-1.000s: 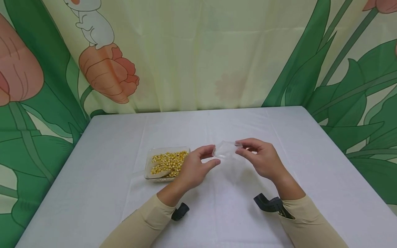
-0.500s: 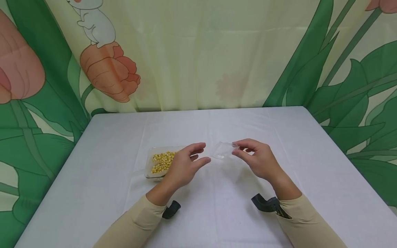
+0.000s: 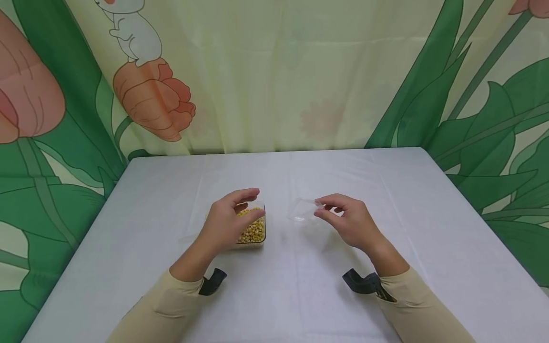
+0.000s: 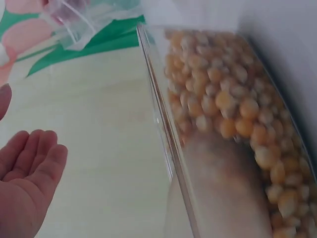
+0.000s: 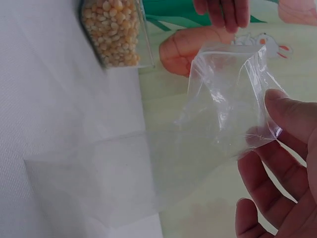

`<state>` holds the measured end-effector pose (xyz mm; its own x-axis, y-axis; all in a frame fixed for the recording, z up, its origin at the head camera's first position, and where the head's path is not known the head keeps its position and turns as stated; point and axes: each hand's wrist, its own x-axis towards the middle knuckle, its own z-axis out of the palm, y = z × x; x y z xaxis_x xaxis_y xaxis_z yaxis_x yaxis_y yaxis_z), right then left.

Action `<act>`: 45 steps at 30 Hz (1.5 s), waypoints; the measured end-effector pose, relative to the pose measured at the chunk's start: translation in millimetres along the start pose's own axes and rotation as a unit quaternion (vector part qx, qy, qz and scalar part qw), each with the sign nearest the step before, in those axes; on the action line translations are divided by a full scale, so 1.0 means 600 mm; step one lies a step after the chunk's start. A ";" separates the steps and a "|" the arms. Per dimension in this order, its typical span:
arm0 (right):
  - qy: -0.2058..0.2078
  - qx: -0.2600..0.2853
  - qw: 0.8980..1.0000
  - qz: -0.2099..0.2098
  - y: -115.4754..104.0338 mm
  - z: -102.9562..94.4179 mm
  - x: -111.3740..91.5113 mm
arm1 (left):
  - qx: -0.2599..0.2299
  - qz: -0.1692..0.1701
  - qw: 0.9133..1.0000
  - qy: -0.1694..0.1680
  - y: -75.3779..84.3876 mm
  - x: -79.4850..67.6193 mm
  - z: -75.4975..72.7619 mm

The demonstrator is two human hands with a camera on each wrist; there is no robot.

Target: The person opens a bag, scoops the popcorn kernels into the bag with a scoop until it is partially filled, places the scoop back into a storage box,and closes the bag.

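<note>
A clear rectangular container [image 3: 262, 243] of yellow corn kernels [image 3: 253, 232] stands on the table. My left hand [image 3: 225, 221] is above it, fingers loosely bent and thumb apart, holding nothing, and hides its left part. In the left wrist view, a smooth pale object [image 4: 223, 183], blurred and of unclear kind, lies among the kernels. To the right, my right hand [image 3: 349, 219] pinches the edge of a clear plastic bag [image 3: 302, 210] between thumb and fingers, above the table. The bag [image 5: 218, 99] hangs down long and thin in the right wrist view, with nothing visible inside.
A white cloth covers the table [image 3: 291, 295]. Behind it hangs a printed curtain [image 3: 274, 81] with tulips, leaves and a rabbit. Black wrist-worn devices [image 3: 213, 282] show at both sleeves.
My left hand has let go of the bag and moved left, over the corn container. My right hand still pinches the bag and has shifted slightly left.
</note>
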<state>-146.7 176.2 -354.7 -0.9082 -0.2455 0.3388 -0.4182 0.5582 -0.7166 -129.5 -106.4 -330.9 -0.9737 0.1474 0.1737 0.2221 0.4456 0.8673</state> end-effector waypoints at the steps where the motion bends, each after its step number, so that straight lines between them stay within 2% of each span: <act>1: -0.002 0.001 1.000 0.001 0.000 0.001 0.000 | 0.004 0.000 1.000 0.003 -0.003 -0.001 -0.006; 8: -0.007 0.002 1.000 0.011 -0.001 0.012 -0.001 | 0.023 0.003 1.000 0.013 -0.025 -0.014 -0.042; 19: -0.015 -0.004 1.000 -0.001 -0.003 0.023 0.002 | 0.113 -0.025 0.993 0.012 -0.059 -0.043 -0.099; 26: -0.015 -0.005 1.000 -0.005 -0.003 0.025 0.004 | 0.137 -0.031 0.990 0.009 -0.079 -0.056 -0.137; 31: -0.015 -0.006 1.000 -0.008 -0.003 0.028 0.008 | 0.137 -0.052 0.989 0.011 -0.096 -0.070 -0.152; 36: -0.016 0.004 1.000 -0.006 -0.005 0.031 0.011 | 0.153 -0.089 0.984 0.002 -0.110 -0.081 -0.163; 40: -0.014 0.004 1.000 -0.009 -0.006 0.030 0.013 | 0.165 -0.121 0.979 -0.018 -0.124 -0.089 -0.172; 45: -0.006 -0.010 1.000 -0.011 -0.007 0.020 0.015 | 0.175 -0.157 0.970 -0.064 -0.144 -0.097 -0.180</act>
<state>-152.9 162.1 -355.8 -0.8991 -0.2667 0.3471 -0.4376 0.5684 -0.6967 -97.8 -249.1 -365.5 -0.9869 0.0534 -0.1523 -0.0598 0.7556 0.6523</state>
